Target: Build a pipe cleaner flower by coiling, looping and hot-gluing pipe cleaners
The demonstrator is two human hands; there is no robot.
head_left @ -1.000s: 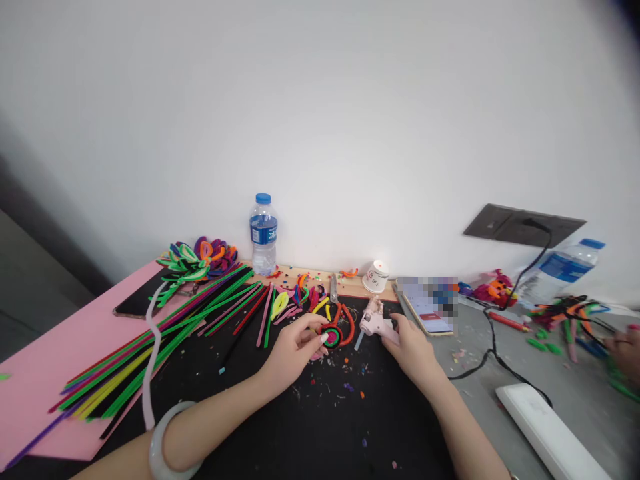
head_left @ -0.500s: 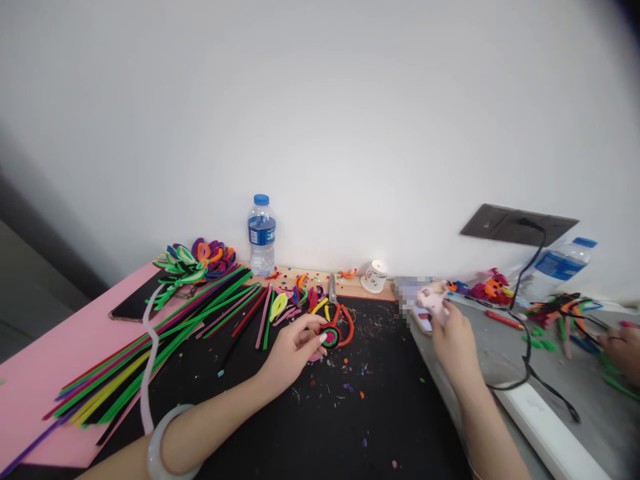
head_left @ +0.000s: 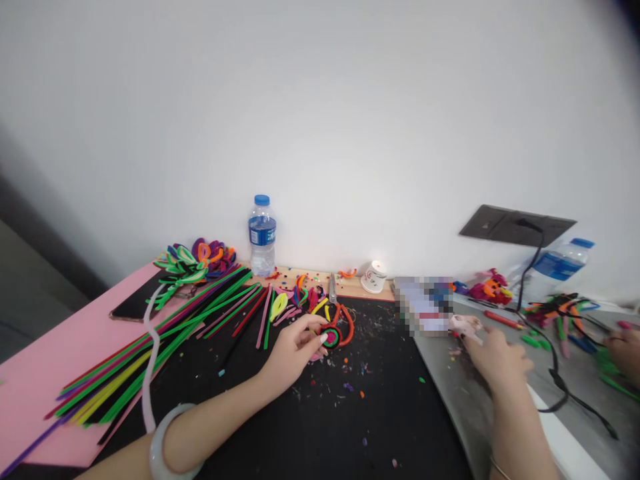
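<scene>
My left hand [head_left: 295, 350] is closed in a pinch on a small coiled disc [head_left: 331, 337], with a pink middle, a green ring and a black rim. Just behind the disc, the red handles of scissors [head_left: 347, 327] lie on the black mat. Low over the grey tabletop, my right hand [head_left: 500, 360] has its thumb and index finger at a pale pink, crumpled-looking thing [head_left: 466, 327] whose kind I cannot make out. That thing sits at the near right corner of a flat, partly blurred-out object [head_left: 423, 313].
Fuzzy pipe cleaners [head_left: 165, 353] fan out at left, near a phone [head_left: 135, 300]. A water bottle [head_left: 263, 237] and a paper cup [head_left: 374, 277] stand by the wall. Black cable [head_left: 553, 373] loops at right, where another person's hand [head_left: 623, 350] works. Scraps litter the black mat [head_left: 320, 433].
My right hand has moved right and down with the pale pink thing, from above the blurred-out object to the grey tabletop. The left hand keeps its hold on the disc.
</scene>
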